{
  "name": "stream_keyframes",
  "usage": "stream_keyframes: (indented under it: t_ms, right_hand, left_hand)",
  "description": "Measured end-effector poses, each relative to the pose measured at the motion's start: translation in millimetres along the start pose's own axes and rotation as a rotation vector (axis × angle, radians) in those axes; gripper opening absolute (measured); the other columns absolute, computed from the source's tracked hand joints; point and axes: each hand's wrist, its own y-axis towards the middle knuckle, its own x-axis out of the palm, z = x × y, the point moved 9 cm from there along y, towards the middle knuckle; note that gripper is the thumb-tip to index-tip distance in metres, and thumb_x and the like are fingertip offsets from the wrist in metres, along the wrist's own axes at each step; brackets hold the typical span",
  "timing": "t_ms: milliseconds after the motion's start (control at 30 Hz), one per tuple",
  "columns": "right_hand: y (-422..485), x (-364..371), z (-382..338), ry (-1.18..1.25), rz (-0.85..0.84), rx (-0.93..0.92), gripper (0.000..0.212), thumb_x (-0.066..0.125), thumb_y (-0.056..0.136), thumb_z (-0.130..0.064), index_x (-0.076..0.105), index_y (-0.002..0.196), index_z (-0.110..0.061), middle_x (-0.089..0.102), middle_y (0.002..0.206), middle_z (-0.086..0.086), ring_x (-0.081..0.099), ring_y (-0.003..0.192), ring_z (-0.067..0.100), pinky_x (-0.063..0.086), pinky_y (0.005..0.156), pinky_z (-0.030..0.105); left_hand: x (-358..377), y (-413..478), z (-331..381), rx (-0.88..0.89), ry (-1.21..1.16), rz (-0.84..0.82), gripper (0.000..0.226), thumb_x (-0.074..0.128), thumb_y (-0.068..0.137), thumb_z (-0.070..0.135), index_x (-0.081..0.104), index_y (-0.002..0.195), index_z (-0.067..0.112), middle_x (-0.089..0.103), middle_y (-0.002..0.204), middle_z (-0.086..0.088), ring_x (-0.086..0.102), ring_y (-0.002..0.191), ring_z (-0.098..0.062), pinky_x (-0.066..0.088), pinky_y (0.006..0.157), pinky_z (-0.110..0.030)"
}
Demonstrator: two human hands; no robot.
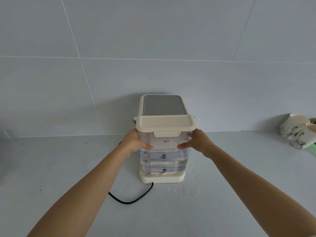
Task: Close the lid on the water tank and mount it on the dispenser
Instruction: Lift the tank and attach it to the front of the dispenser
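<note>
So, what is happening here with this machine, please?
A person holds a clear water tank with both bare hands, the left hand and the right hand pressed on its two sides. The cream lid is already shut on it. The tank, partly filled with water, stands at the dispenser, over its base; whether it is fully seated, I cannot tell. A black cord lies on the counter, and paper cups lie at the right.

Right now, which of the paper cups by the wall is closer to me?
The lower right paper cup; it lies nearer the counter's front, overlapping the other cup, which sits farther back against the wall.
</note>
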Motion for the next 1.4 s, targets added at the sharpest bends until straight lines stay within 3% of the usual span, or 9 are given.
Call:
stream_keyframes:
  t_ms: [433, 633, 833, 1033, 1400]
  right_hand:
    - [2.2, 1.4, 2.4, 0.007, 0.016, -0.007, 0.079, 0.083, 0.054, -0.006, 0.046, 0.124, -0.012, 0.055, 0.130, 0.007, 0.046, 0.123, 0.027, 0.037, 0.105, 0.041]
    - [2.4, 4.6, 9.6, -0.004, 0.023, 0.007, 0.083, 0.083, 0.053, -0.008, 0.045, 0.126, -0.013, 0.054, 0.131, 0.005, 0.044, 0.125, 0.024, 0.037, 0.102, 0.036]
    - [3.2, 5.8, 11.7, -0.018, 0.022, -0.001, 0.084, 0.083, 0.054, -0.010, 0.044, 0.128, -0.015, 0.054, 0.132, 0.004, 0.044, 0.126, 0.024, 0.036, 0.103, 0.037]
    - [3.6, 6.4, 17.8, 0.002, 0.020, 0.022, 0.082, 0.082, 0.055, -0.008, 0.045, 0.127, -0.014, 0.053, 0.133, 0.005, 0.043, 0.126, 0.026, 0.035, 0.107, 0.043]
    - [2.5, 9.4, 20.1, -0.011, 0.021, 0.021, 0.081, 0.081, 0.058, -0.009, 0.042, 0.129, -0.014, 0.052, 0.134, 0.006, 0.043, 0.126, 0.027, 0.034, 0.107, 0.043]
  left_hand:
    - [-0.1, 4.5, -0.8, 0.035, -0.005, -0.048, 0.063, 0.078, 0.059, -0.005, 0.057, 0.117, 0.004, 0.063, 0.120, -0.014, 0.055, 0.115, -0.028, 0.042, 0.101, -0.037]
    - [1.3, 5.2, -4.9, 0.043, 0.015, -0.043, 0.065, 0.078, 0.059, -0.004, 0.054, 0.118, 0.005, 0.062, 0.118, -0.009, 0.055, 0.114, -0.026, 0.043, 0.098, -0.035]
    - [2.3, 9.2, -11.7, 0.049, 0.024, -0.035, 0.070, 0.080, 0.058, 0.001, 0.052, 0.121, 0.009, 0.061, 0.122, -0.010, 0.054, 0.115, -0.027, 0.041, 0.103, -0.042]
    - [6.2, 11.3, -14.6, 0.070, 0.055, -0.054, 0.065, 0.079, 0.061, 0.006, 0.052, 0.120, 0.013, 0.063, 0.118, -0.006, 0.056, 0.111, -0.024, 0.043, 0.091, -0.031]
    - [9.3, 9.2, -17.0, 0.103, 0.087, -0.073, 0.063, 0.078, 0.064, 0.009, 0.050, 0.120, 0.016, 0.061, 0.120, -0.005, 0.055, 0.113, -0.023, 0.042, 0.096, -0.033]
